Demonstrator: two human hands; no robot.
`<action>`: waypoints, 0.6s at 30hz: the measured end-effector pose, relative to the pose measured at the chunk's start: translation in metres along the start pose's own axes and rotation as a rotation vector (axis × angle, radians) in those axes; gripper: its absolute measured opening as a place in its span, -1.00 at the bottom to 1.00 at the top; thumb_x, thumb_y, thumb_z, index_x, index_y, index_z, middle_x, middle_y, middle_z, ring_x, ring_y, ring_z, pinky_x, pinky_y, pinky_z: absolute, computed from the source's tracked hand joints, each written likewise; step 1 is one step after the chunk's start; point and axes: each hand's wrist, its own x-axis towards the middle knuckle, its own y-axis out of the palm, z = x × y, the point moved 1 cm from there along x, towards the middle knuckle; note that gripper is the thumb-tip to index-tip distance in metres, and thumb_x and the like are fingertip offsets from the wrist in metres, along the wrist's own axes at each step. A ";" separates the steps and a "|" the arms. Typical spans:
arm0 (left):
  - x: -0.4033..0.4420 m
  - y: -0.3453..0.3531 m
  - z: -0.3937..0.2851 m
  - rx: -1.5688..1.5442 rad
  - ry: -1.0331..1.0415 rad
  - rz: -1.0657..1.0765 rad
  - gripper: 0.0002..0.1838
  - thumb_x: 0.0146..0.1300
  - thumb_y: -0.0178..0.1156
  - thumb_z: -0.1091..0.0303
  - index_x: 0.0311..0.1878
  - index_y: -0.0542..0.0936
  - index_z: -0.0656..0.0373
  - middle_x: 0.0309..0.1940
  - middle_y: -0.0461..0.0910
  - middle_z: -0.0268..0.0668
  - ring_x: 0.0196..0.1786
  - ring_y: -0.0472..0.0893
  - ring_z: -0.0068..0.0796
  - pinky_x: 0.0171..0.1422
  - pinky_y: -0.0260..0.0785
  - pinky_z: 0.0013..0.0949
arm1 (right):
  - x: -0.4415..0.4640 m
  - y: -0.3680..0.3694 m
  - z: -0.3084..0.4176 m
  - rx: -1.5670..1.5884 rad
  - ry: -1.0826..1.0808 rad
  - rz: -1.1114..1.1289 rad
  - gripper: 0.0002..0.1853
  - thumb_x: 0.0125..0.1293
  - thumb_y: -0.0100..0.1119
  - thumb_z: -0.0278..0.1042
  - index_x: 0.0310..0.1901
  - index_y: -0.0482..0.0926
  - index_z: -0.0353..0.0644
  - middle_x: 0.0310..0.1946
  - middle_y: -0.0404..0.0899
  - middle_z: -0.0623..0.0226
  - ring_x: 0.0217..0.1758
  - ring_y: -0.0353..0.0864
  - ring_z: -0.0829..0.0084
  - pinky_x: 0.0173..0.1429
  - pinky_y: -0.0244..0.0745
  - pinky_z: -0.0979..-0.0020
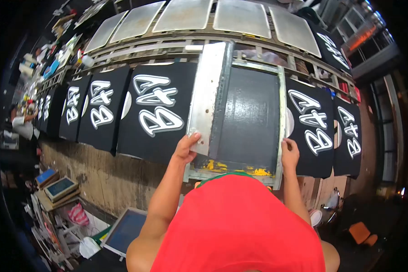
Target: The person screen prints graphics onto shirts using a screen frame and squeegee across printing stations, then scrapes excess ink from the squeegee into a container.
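Observation:
A screen printing frame (281,104) with dark mesh lies in front of me over the row of shirts, yellow smears along its near end. Across its left side leans a long, metal-faced squeegee (206,95). My left hand (186,148) is closed on the squeegee's near left edge, thumb on the metal face. At the frame's right rail is my right hand (290,153), its fingers curled against the edge. Black shirts with white-and-grey lettering lie on both sides, including one shirt (143,140) at left and another shirt (324,165) at right. What lies beneath the frame is hidden.
Behind the shirts runs a metal rail (154,49), with bare grey boards (183,16) beyond it. Several framed screens rest below at left, among them a blue-meshed screen (127,233). Another person (22,124) is at the far left. An orange seat (360,232) stands at lower right.

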 end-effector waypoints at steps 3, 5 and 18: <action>0.000 0.023 0.001 -0.078 -0.034 0.081 -0.42 0.31 0.40 0.15 0.31 0.52 0.23 0.09 0.69 -0.21 0.12 0.70 -0.26 0.25 0.56 -0.13 | 0.002 0.010 0.062 0.046 -0.132 0.052 -0.80 0.34 0.33 -0.37 -0.04 0.73 -0.21 -0.21 0.64 0.34 -0.17 0.62 0.49 -0.06 0.52 0.40; 0.001 0.037 0.000 -0.095 -0.029 0.096 -0.42 0.30 0.41 0.15 0.31 0.53 0.22 0.09 0.70 -0.20 0.11 0.70 -0.25 0.26 0.56 -0.13 | -0.002 0.009 0.111 -0.005 -0.190 0.062 -0.80 0.33 0.34 -0.40 -0.04 0.74 -0.19 -0.23 0.63 0.35 -0.16 0.61 0.49 -0.07 0.51 0.39; 0.005 0.040 -0.010 0.113 -0.031 0.060 -0.42 0.28 0.44 0.11 0.24 0.57 0.28 0.03 0.71 -0.17 0.06 0.72 -0.29 0.21 0.57 -0.16 | 0.002 0.031 0.214 0.082 -0.710 0.230 -0.76 0.17 0.31 -0.55 -0.11 0.74 -0.13 -0.12 0.58 0.21 0.00 0.58 0.18 0.13 0.49 0.27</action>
